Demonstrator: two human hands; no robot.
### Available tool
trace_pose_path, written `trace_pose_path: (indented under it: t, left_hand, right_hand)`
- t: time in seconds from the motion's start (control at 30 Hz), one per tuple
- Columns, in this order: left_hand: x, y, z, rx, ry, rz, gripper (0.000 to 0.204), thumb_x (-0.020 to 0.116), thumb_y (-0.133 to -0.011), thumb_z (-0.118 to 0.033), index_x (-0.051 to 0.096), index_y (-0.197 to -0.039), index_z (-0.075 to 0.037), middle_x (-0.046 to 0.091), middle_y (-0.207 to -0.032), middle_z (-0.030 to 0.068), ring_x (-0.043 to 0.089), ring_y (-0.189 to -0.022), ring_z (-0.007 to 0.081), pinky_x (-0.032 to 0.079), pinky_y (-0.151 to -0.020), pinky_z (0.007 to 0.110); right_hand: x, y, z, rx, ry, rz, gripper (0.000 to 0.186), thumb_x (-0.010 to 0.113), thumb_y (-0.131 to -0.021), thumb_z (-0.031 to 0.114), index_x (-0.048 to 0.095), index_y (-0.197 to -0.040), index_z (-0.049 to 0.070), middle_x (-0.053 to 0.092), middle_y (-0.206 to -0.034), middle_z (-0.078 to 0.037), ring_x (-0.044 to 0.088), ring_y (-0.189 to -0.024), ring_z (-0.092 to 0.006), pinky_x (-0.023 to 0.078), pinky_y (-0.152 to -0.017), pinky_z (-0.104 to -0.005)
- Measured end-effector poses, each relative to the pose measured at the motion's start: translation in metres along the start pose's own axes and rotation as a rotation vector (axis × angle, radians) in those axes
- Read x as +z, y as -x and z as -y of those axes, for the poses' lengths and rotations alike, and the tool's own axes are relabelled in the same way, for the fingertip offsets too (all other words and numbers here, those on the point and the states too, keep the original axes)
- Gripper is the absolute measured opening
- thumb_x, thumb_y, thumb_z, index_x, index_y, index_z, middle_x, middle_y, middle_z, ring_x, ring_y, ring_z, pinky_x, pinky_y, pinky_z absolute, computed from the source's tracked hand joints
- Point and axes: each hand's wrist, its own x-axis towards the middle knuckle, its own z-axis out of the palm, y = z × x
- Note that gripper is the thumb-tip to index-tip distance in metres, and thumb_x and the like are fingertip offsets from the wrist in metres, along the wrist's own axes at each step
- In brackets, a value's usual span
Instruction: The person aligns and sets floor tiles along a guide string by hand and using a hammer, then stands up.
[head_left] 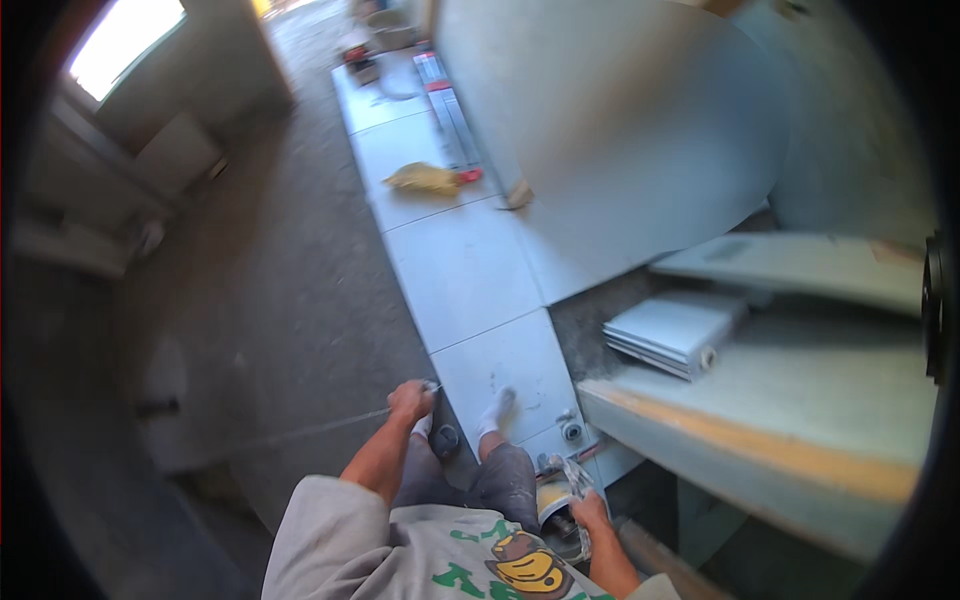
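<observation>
A row of white tiles [465, 265] runs from the upper centre of the frame to the lower centre. A stack of pale panels [665, 325] lies right of centre. At lower centre is a bucket [548, 493]; crumpled, see-through plastic [575, 474] beside its rim is clasped in the right hand [589, 509]. The left hand [410, 398], left of lower centre, has curled fingers; whether they grip the small pale item [432, 385] there cannot be told.

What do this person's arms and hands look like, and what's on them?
The left hand and right hand show no gloves. The forearms are uncovered. A loose, plain pale-grey left sleeve ends near the elbow; little of the right sleeve shows.
</observation>
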Motion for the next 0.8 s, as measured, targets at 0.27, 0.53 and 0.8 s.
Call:
trace_pose_path:
  t: [0.27,0.53,0.8]
  left_hand:
    - [0.044,-0.001,-0.020,-0.232,0.177,-0.193,0.026,0.052,-0.081,-0.023,0.070,-0.097,-0.013,0.067,-0.101,0.0165,0.062,-0.100,0.0316,0.040,-0.091,0.047]
    - [0.096,-0.016,-0.093,-0.363,0.244,-0.143,0.025,0.053,-0.081,-0.022,0.070,-0.096,-0.012,0.067,-0.101,0.0151,0.063,-0.099,0.0304,0.038,-0.088,0.044]
    - [0.100,-0.008,-0.123,-0.462,0.246,-0.120,0.024,0.054,-0.079,-0.014,0.069,-0.098,-0.013,0.067,-0.105,0.0138,0.062,-0.103,0.0277,0.036,-0.089,0.044]
  right_hand:
    - [-0.062,-0.095,-0.012,-0.186,0.196,0.066,0.053,0.067,-0.075,0.032,0.058,-0.110,-0.006,0.059,-0.112,-0.029,0.056,-0.109,-0.0384,0.044,-0.092,-0.0409]
    - [-0.160,-0.268,-0.052,-0.572,0.149,-0.130,0.026,0.064,-0.078,0.019,0.055,-0.091,-0.002,0.062,-0.076,-0.017,0.061,-0.066,-0.0277,0.050,-0.059,-0.0389]
    - [-0.231,-0.245,0.016,-0.359,-0.147,0.060,0.022,0.060,-0.081,0.013,0.048,-0.092,-0.002,0.054,-0.065,-0.009,0.052,-0.048,-0.0165,0.043,-0.038,-0.0317]
